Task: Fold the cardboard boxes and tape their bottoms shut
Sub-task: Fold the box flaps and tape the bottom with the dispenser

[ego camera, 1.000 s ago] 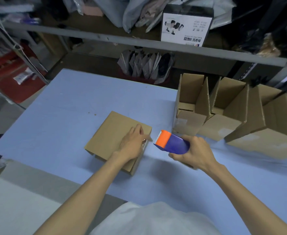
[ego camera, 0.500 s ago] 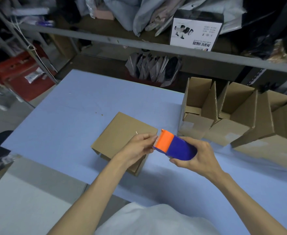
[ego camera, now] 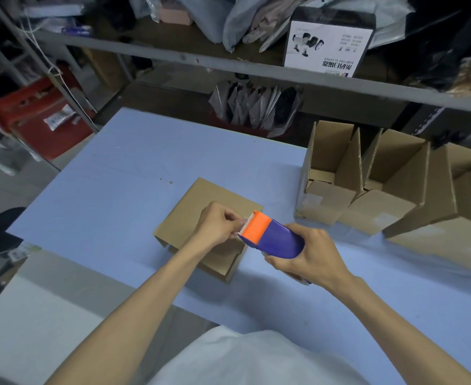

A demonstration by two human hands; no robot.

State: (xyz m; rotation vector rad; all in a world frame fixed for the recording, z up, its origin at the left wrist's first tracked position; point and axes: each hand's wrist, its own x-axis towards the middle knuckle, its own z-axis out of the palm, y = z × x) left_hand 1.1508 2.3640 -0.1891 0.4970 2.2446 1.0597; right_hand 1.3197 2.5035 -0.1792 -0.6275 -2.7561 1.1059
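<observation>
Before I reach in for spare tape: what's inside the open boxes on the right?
The nearest open box shows bare cardboard walls and folded bottom flaps, nothing else. The next box looks the same, but its floor is partly hidden.

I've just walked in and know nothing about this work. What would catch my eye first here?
The orange and purple tape dispenser stands out at the centre, held in the right hand, while the left hand pinches the tape end at its toothed edge. Beneath them a closed brown cardboard box lies on the pale blue table. To the right a row of open cardboard boxes waits.
</observation>
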